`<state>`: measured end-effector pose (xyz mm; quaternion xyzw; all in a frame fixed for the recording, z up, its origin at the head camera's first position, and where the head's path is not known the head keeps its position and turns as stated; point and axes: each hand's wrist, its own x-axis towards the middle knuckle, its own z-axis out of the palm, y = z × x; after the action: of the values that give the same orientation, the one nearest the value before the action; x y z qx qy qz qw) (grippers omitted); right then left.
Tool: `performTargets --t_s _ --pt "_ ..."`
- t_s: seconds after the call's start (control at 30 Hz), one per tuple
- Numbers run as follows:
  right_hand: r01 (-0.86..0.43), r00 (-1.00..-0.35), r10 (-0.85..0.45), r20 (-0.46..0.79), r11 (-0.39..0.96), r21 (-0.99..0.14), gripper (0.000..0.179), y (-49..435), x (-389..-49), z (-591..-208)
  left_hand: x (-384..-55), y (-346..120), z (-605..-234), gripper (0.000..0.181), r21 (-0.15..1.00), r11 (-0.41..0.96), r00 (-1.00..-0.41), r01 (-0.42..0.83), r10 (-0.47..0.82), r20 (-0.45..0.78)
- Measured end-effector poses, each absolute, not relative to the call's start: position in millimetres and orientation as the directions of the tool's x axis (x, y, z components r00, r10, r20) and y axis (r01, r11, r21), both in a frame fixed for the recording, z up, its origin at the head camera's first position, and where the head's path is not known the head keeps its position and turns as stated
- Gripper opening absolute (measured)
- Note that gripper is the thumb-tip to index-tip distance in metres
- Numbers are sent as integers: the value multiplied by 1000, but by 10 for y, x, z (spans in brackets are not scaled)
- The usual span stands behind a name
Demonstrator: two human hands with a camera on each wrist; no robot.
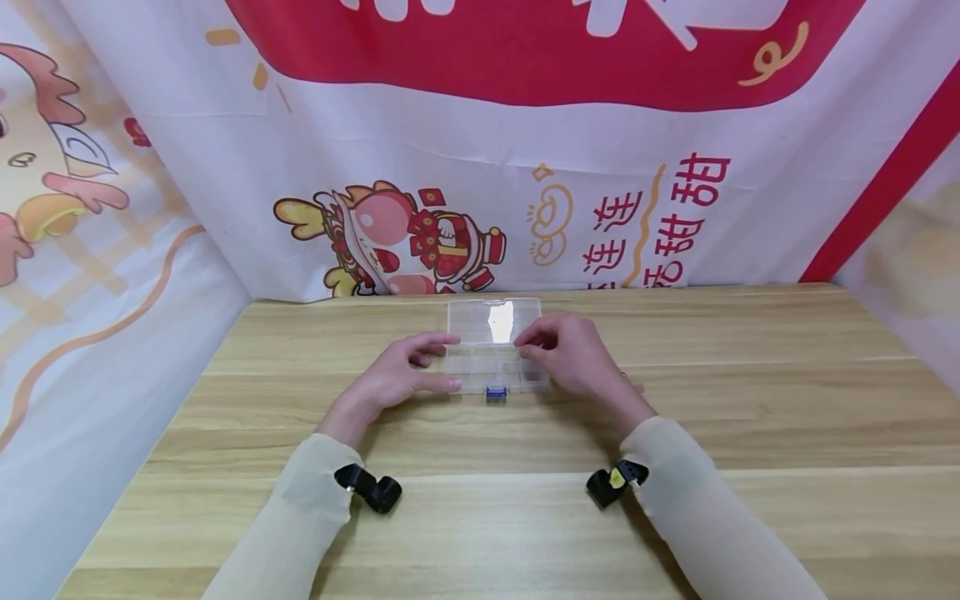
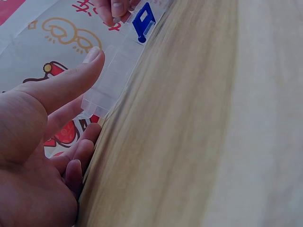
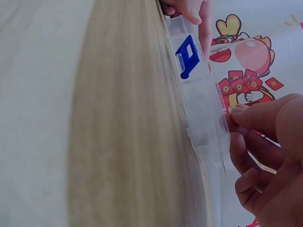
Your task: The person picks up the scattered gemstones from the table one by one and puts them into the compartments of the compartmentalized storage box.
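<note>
A clear plastic compartment box with a blue latch at its front lies on the table, its clear lid raised at the back. My left hand is at the box's left end, thumb by the front corner and index finger by the back one, both fairly straight. Over the box's right side, my right hand has its thumb and index fingertips together near the hinge line. A tiny pale thing shows between those fingertips in the left wrist view; I cannot tell its kind.
Wood-grain table runs under both forearms. Behind it hangs a printed cloth with red and cartoon figures, close beyond the lid. A small brownish thing lies on the table, partly hidden by my right wrist.
</note>
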<state>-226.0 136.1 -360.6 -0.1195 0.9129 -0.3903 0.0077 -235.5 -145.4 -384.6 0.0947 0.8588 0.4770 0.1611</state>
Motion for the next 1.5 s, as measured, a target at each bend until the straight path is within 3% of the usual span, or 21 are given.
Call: performTargets --t_s 1.5 --pt "-236 -961 -267 75 645 -727 10 1273 -2265 -3664 -2348 -1441 -3834 65 845 534 -929 -6 309 -202"
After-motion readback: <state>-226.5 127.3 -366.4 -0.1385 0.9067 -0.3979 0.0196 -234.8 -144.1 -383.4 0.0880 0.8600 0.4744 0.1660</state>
